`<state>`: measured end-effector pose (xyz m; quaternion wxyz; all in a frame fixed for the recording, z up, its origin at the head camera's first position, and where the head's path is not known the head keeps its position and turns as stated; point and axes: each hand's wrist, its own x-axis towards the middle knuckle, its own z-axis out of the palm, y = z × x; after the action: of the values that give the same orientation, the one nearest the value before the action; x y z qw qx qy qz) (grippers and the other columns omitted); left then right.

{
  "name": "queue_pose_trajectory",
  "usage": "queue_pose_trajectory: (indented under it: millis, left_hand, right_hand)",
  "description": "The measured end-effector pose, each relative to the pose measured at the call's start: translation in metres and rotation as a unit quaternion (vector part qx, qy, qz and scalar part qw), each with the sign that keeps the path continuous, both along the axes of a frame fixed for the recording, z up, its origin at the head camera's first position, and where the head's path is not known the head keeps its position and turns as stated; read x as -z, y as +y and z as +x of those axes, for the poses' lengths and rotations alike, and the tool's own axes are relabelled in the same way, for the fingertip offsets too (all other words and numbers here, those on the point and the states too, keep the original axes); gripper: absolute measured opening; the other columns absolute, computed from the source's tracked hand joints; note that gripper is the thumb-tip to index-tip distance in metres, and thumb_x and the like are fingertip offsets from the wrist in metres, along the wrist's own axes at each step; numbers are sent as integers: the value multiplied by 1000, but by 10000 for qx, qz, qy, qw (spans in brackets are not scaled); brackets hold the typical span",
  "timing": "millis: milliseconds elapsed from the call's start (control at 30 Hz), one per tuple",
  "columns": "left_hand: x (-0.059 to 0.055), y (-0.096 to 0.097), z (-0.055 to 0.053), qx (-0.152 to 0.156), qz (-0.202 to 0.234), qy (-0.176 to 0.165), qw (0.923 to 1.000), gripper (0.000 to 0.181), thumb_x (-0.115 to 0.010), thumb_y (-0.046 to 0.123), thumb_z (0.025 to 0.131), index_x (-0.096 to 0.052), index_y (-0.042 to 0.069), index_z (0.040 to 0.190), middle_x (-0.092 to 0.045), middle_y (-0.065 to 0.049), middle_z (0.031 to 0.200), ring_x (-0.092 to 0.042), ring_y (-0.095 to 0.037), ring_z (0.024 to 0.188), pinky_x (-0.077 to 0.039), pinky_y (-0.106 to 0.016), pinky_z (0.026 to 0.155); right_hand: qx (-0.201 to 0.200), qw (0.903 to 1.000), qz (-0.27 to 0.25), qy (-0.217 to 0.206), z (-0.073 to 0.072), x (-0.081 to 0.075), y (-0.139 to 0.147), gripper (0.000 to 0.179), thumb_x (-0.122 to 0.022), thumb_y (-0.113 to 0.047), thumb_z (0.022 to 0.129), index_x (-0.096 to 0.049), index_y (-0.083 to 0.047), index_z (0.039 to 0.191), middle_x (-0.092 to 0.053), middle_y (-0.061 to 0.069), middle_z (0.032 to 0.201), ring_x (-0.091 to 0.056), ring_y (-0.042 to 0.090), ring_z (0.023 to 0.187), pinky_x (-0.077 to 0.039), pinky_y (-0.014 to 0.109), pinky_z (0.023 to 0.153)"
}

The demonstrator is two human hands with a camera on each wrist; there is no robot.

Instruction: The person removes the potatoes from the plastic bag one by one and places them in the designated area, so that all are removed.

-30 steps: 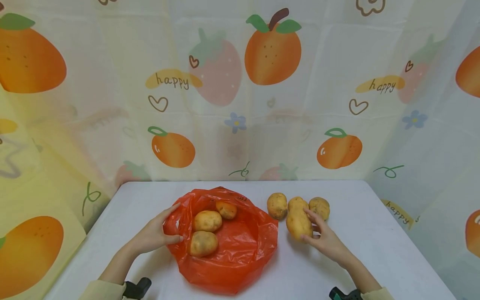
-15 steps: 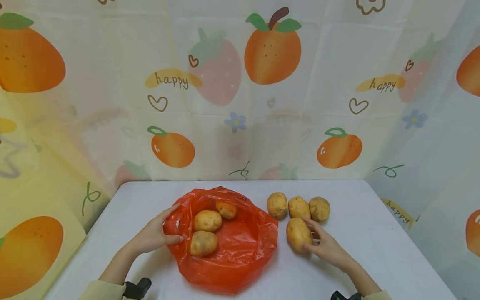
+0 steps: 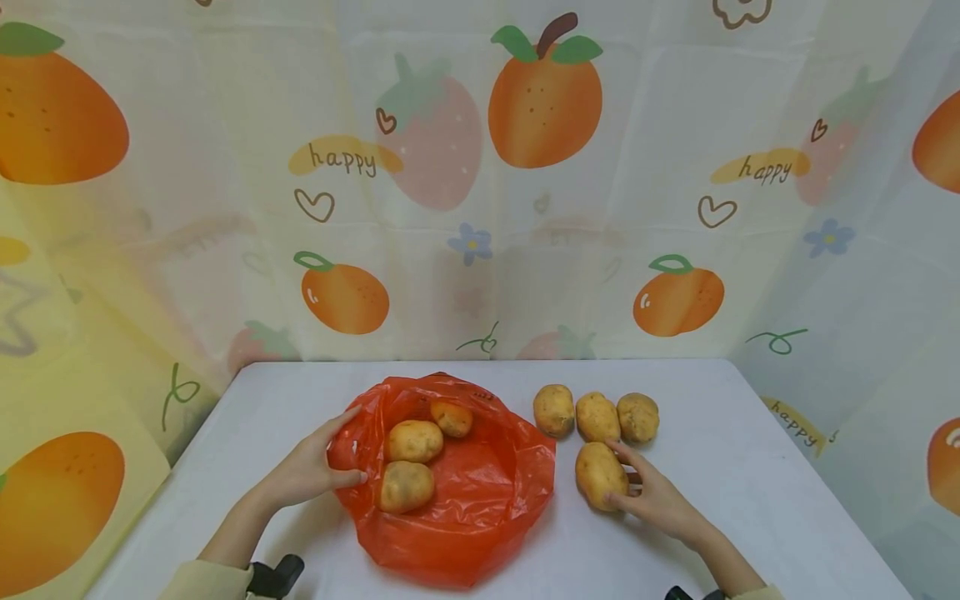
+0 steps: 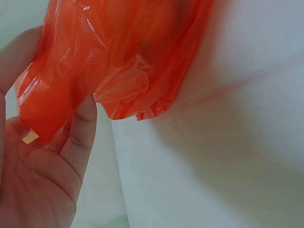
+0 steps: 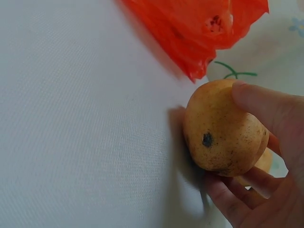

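A red plastic bag (image 3: 491,542) lies with its mouth spread wide on the white table. Inside it, toward the left, are three potatoes, the nearest potato (image 3: 407,487) being yellowish brown. My left hand (image 3: 311,468) grips the bag's left rim, and the left wrist view shows the red film between thumb and fingers. To the right of the bag, my right hand (image 3: 660,500) holds a potato (image 3: 601,476) between thumb and fingers, low over the table. In the right wrist view this potato (image 5: 223,126) has a dark spot on its skin.
Behind the held potato three more sit in a row: a left potato (image 3: 553,410), a middle potato (image 3: 597,417) and a right potato (image 3: 638,417). A fruit-printed curtain (image 3: 480,292) hangs along the back edge of the white table (image 3: 750,500).
My right hand has drawn its potato nearer to me, away from the row, uncovering the middle potato behind it. The left hand and the bag have stayed in place.
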<state>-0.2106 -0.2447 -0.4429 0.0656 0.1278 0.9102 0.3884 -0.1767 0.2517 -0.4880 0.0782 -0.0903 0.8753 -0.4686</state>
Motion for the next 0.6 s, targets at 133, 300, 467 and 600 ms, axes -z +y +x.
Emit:
queue_pose_trajectory:
  millis: [133,300,467,600]
  left_hand:
    - [-1,1,0,-47,32,-130,9999,92,-79,32,69,-28,20,145,-35,-19,141,-42,-39,121,-50,-47,87]
    - [-2,0,0,-2,63,-111,9999,92,-78,33,70,-27,20,145,-34,-20,142,-42,-40,121,-50,-47,86]
    - [-2,0,1,39,80,-46,9999,93,-78,33,70,-26,19,145,-33,-21,142,-41,-41,122,-49,-48,88]
    - [-1,0,1,11,103,-60,9999,93,-79,33,69,-26,19,145,-34,-21,141,-42,-40,121,-50,-48,87]
  right_hand:
    - [-3,10000,57,57,0,0,0,74,-72,-26,79,-33,-14,141,-38,26,135,-51,34,110,-50,32,83]
    - [-6,9999,120,87,0,1,0,72,-70,-26,81,-32,-14,141,-38,26,136,-50,36,112,-50,35,85]
    - [25,9998,184,122,0,1,-1,70,-68,-27,83,-31,-16,142,-39,26,136,-50,36,113,-50,36,85]
    - [41,9998,156,151,1,0,-1,68,-67,-27,84,-32,-16,141,-37,27,137,-50,37,113,-51,38,86]
